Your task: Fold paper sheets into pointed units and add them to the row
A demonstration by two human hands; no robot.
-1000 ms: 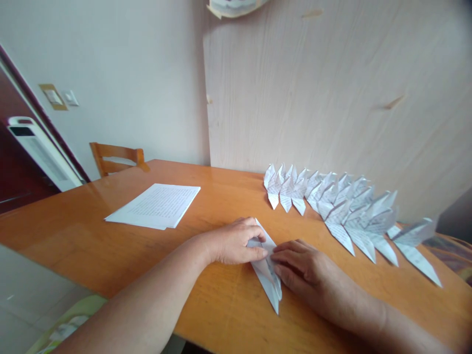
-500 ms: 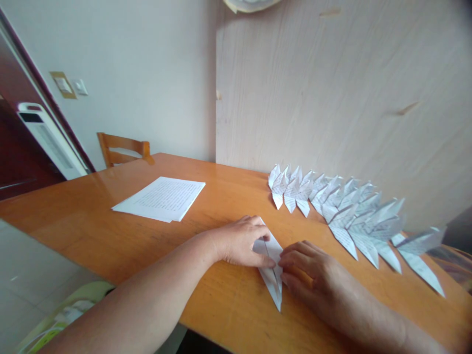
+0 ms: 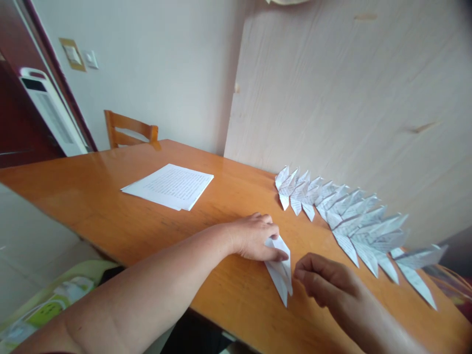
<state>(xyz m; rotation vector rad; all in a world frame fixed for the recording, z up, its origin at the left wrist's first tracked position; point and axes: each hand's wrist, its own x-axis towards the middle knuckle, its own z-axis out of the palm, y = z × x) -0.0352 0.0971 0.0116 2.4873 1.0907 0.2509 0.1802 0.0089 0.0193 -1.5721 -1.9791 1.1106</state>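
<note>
A white folded paper [image 3: 279, 269] lies at a slant on the wooden table [image 3: 236, 295], its two pointed tips slightly apart at the near end. My left hand [image 3: 258, 238] grips its upper part, thumb on top and the other fingers curled at the far end, hiding some of it. Just right of the paper is my right hand [image 3: 326, 280], its fingers curled together and apart from the sheet; whether anything small is between them is hidden.
Several folded paper pieces [image 3: 344, 211] stand in rows at the right. A stack of written sheets [image 3: 169, 187] lies at the back left. Beyond are a chair [image 3: 131, 129] and a wooden panel [image 3: 313, 98].
My right hand has drawn back from the paper, and its fingers have curled in. The paper's near end now shows two separated tips. The head view has tilted and shifted.
</note>
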